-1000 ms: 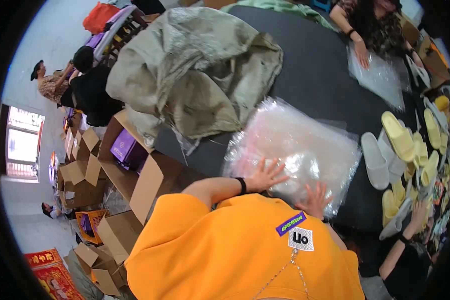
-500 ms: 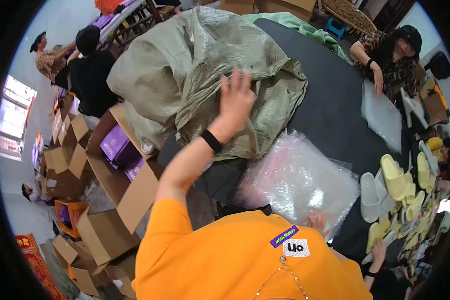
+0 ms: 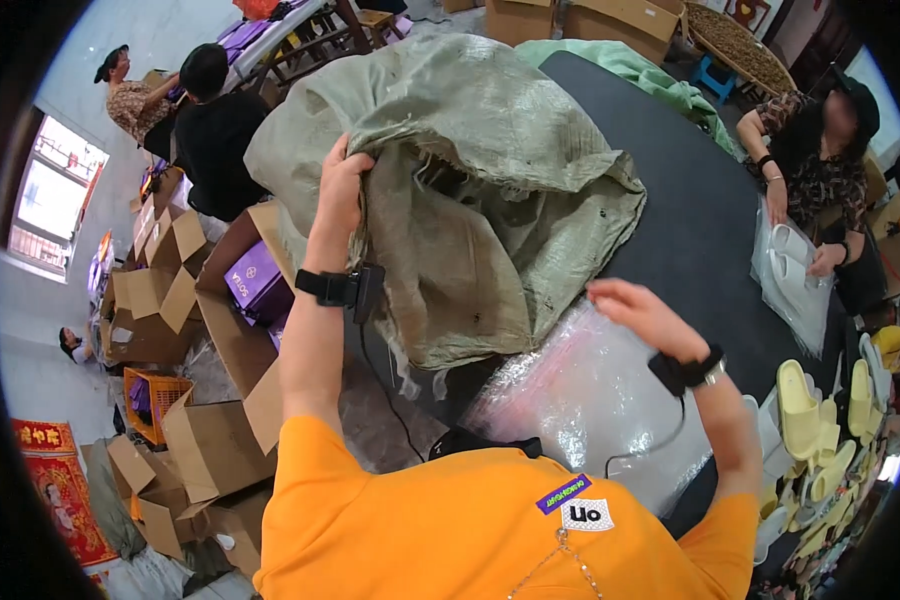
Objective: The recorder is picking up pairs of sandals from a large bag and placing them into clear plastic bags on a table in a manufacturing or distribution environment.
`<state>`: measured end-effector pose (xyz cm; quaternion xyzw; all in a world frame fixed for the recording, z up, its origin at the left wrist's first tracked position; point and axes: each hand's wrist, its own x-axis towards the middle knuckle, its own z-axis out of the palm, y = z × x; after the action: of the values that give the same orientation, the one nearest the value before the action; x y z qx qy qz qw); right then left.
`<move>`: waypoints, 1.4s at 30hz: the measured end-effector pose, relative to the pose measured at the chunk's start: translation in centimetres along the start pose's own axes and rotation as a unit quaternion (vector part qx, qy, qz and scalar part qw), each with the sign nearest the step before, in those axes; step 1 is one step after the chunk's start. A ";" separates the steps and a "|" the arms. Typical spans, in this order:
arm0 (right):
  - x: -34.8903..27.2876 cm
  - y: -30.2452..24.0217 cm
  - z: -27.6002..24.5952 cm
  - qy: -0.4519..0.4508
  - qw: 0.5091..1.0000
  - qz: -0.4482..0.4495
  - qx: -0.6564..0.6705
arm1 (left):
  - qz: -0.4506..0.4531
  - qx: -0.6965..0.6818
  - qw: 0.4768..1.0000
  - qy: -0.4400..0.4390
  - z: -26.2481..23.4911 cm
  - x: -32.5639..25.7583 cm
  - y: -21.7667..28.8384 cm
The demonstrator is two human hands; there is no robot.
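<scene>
Left of centre, the left hand (image 3: 342, 188) curls its fingers around the sack (image 3: 455, 285); right of centre, the empty right hand (image 3: 648, 316) hovers near plastic bags (image 3: 590, 400), fingers loosely extended.

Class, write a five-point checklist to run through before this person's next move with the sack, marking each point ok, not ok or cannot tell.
1. Left hand gripping the sack: ok, fingers closed on a fold of its fabric.
2. Right hand gripping the sack: not ok, fingers extended near its right edge.
3. Sack opening visible: ok, a dark gap shows under the upper fold.
4. Sack's contents known: cannot tell, the inside is too dark.
5. Co-worker's hands clear of the sack: ok, they are at a clear bag farther right.
</scene>
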<state>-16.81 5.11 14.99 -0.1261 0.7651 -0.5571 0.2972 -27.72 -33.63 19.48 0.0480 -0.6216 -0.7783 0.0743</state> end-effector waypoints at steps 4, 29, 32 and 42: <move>9.0 -5.5 2.3 -0.132 0.987 -0.007 0.095 | 0.019 0.012 0.997 -0.069 2.3 -1.6 4.5; 2.5 -10.5 -10.1 0.289 0.817 -0.179 0.466 | -0.097 0.109 0.959 0.243 -13.9 -3.2 -4.0; -0.5 -9.5 -12.9 0.321 0.806 -0.222 0.444 | -0.201 0.006 0.966 0.163 -20.2 0.3 -6.4; -8.1 2.8 -13.3 0.339 0.764 -0.238 0.495 | 0.127 0.131 0.974 0.132 -13.1 1.7 -2.6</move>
<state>-17.92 20.67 17.68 0.0581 0.3791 -0.9178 -0.1025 -27.31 -45.98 14.00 0.0802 -0.7036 -0.6612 0.2475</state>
